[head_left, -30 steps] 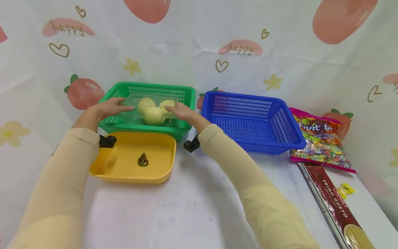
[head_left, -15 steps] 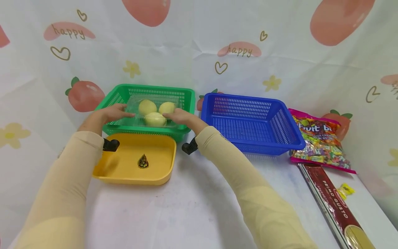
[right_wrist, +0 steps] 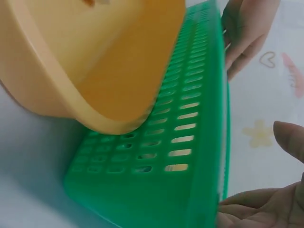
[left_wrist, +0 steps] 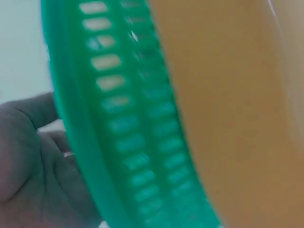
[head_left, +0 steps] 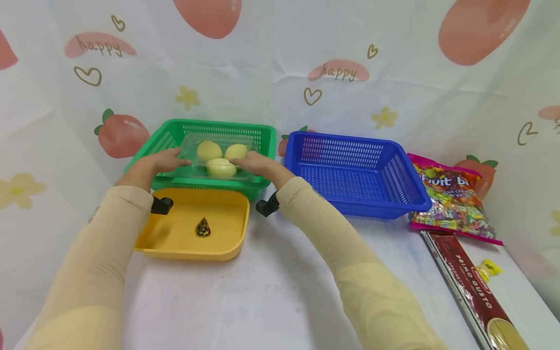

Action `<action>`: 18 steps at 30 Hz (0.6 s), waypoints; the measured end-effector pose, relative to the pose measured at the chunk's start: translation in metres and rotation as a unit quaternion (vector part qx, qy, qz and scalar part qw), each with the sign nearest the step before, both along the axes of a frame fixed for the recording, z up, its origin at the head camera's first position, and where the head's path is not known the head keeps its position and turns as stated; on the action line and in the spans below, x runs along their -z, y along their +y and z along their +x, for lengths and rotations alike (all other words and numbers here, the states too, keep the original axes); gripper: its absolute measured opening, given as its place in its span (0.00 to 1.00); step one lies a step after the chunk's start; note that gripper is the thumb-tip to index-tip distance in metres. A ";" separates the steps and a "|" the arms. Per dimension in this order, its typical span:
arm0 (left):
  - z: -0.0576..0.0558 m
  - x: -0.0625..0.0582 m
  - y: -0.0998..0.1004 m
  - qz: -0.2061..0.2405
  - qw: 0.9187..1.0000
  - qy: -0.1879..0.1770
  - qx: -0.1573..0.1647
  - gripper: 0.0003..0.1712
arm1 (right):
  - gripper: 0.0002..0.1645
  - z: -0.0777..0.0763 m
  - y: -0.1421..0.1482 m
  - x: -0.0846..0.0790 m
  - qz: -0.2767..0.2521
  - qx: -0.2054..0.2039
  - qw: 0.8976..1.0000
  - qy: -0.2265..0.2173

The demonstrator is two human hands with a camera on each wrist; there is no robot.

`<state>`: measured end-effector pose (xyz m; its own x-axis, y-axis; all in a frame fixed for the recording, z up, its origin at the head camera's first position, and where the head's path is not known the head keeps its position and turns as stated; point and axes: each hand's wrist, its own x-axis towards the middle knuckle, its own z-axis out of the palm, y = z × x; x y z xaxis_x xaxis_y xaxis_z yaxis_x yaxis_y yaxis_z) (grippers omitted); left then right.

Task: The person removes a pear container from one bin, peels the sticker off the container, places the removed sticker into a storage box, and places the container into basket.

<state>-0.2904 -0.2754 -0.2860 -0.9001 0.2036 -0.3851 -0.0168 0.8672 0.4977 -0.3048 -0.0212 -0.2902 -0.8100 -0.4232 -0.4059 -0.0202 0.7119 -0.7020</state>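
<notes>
A clear plastic fruit box [head_left: 220, 138] with pale yellow round fruits [head_left: 221, 168] inside sits in the green basket [head_left: 197, 183]. My left hand [head_left: 162, 161] is at the box's left end, thumb stretched toward the lid. At the right end, my right hand [head_left: 253, 164] overlaps the front corner with its thumb and fingertips. In the right wrist view the right hand [right_wrist: 273, 206] has its thumb raised well apart from its fingers, which are partly hidden by the basket rim. The left wrist view shows the left hand [left_wrist: 38, 166] behind the rim, fingers loosely spread.
A yellow tray [head_left: 238, 243] with a small dark pointed item [head_left: 203, 227] stands before the green basket. To the right are a blue basket [head_left: 350, 177], a candy bag [head_left: 452, 199], a spaghetti box [head_left: 474, 287] and a yellow-wrapped candy [head_left: 489, 268]. A printed cloth [head_left: 245, 73] hangs behind.
The fruit box, earlier tilted and higher between my hands, has come down flat into the green basket. My hands have stayed at its ends, the left forearm shifting slightly right.
</notes>
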 end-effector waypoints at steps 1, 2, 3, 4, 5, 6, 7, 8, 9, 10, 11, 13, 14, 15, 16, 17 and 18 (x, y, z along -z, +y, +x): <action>0.000 -0.002 0.002 0.000 1.000 0.006 0.003 0.43 | 0.47 0.001 0.002 -0.001 -0.008 0.001 1.000 -0.004; 0.001 -0.003 0.004 -0.003 1.000 0.017 0.007 0.42 | 0.47 0.001 0.003 -0.003 -0.015 0.002 1.000 -0.008; 0.001 -0.006 0.006 -0.007 0.999 0.032 0.012 0.42 | 0.48 0.002 0.006 -0.005 -0.021 0.002 1.000 -0.009; 0.001 -0.008 0.008 -0.010 0.999 0.047 0.015 0.42 | 0.47 0.003 0.009 -0.007 -0.029 0.001 1.000 -0.008; 0.002 -0.010 0.011 -0.016 0.998 0.064 0.018 0.43 | 0.47 0.004 0.013 -0.010 -0.033 -0.003 0.999 -0.003; 0.003 -0.012 0.013 -0.022 0.996 0.081 0.020 0.43 | 0.47 0.006 0.018 -0.013 -0.040 -0.004 0.999 0.000; 0.004 -0.014 0.015 -0.031 0.994 0.098 0.021 0.44 | 0.46 0.007 0.024 -0.015 -0.043 -0.007 0.999 0.005; 0.006 -0.016 0.017 -0.043 0.992 0.113 0.022 0.45 | 0.45 0.009 0.031 -0.018 -0.042 -0.011 0.999 0.011; 0.008 -0.017 0.020 -0.055 0.990 0.127 0.022 0.46 | 0.45 0.011 0.038 -0.021 -0.042 -0.017 0.999 0.019; 0.011 -0.019 0.022 -0.067 0.988 0.139 0.021 0.47 | 0.45 0.014 0.045 -0.023 -0.044 -0.021 0.999 0.023; 0.014 -0.020 0.023 -0.079 0.985 0.151 0.020 0.47 | 0.45 0.017 0.054 -0.026 -0.040 -0.023 0.999 0.028; 0.022 -0.022 0.027 -0.095 0.980 0.174 0.022 0.48 | 0.46 0.024 0.072 -0.028 -0.028 -0.030 0.998 0.039; 0.026 -0.022 0.029 -0.103 0.977 0.186 0.024 0.48 | 0.46 0.028 0.081 -0.030 -0.022 -0.033 0.998 0.046; 0.030 -0.022 0.031 -0.111 0.973 0.200 0.028 0.47 | 0.46 0.031 0.091 -0.030 -0.019 -0.037 0.998 0.054; 0.034 -0.022 0.032 -0.116 0.970 0.213 0.031 0.47 | 0.46 0.035 0.101 -0.032 -0.016 -0.037 0.997 0.062; 0.038 -0.021 0.034 -0.123 0.965 0.227 0.037 0.47 | 0.45 0.038 0.110 -0.032 -0.015 -0.036 0.997 0.072; 0.043 -0.021 0.035 -0.131 0.961 0.241 0.043 0.46 | 0.45 0.041 0.120 -0.033 -0.016 -0.037 0.996 0.082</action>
